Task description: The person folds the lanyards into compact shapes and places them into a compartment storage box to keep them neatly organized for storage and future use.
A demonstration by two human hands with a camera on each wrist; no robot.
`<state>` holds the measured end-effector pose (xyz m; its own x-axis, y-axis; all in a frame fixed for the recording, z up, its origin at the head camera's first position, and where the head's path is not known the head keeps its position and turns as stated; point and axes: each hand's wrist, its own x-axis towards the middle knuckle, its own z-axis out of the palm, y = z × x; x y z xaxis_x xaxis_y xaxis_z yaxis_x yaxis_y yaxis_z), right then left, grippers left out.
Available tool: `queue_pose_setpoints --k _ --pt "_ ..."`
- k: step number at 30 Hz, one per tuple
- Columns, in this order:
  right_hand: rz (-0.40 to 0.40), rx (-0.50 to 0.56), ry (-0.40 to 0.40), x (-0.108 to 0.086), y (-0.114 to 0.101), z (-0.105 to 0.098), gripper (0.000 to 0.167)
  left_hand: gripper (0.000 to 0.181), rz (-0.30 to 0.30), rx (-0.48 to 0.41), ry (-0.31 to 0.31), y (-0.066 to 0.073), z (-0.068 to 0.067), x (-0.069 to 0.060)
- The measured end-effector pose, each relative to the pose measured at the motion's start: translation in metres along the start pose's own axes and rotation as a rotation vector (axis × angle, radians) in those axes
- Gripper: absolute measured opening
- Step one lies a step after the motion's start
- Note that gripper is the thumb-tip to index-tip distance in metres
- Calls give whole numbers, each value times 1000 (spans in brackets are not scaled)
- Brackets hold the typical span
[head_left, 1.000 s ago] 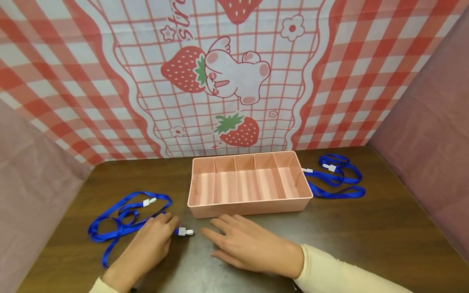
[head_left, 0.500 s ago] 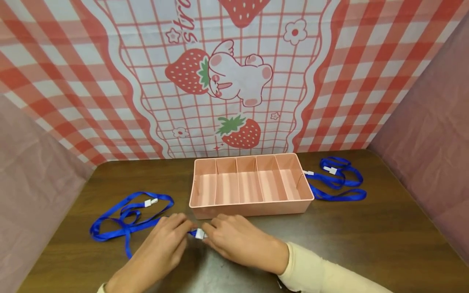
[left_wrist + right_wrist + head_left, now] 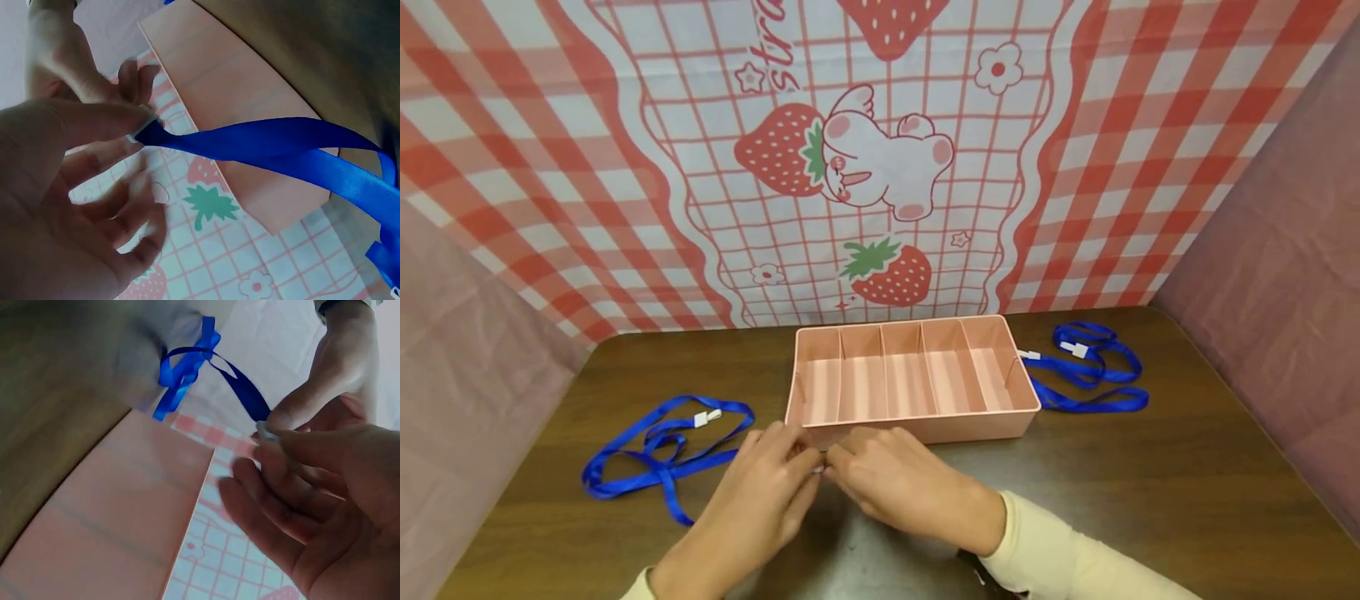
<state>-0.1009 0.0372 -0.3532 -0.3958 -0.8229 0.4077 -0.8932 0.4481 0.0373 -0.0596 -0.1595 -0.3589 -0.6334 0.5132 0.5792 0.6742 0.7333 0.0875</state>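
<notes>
In front of the pink box, the left hand [image 3: 760, 492] and right hand [image 3: 910, 487] meet fingertip to fingertip. Thumb and finger of the left hand [image 3: 75, 181] pinch the white clip [image 3: 142, 124] at the end of a blue lanyard [image 3: 262, 140], its strap trailing off. In the right wrist view the right hand [image 3: 325, 506] pinches that clip [image 3: 267, 432] from the other side, its other fingers loosely bent. The head view shows only a sliver of the clip between the fingers; the rest is hidden.
The pink box [image 3: 917, 429], divided into compartments, stands at the back middle of the wooden table [image 3: 1195, 467]. A tangle of blue lanyard [image 3: 625, 482] lies at the left, another lanyard [image 3: 1097, 405] right of the box. A patterned cloth [image 3: 985, 183] hangs behind.
The left hand has moved right and slightly up, bringing the clip along. The right hand, apart from it at first, has closed its fingertips on the clip. The strap at the left has been drawn along.
</notes>
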Motion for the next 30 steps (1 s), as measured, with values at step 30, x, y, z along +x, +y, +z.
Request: queue_pose_setpoints --k 30 --pt "220 1085 157 6 11 -16 19 11 -354 -972 71 1 -25 10"
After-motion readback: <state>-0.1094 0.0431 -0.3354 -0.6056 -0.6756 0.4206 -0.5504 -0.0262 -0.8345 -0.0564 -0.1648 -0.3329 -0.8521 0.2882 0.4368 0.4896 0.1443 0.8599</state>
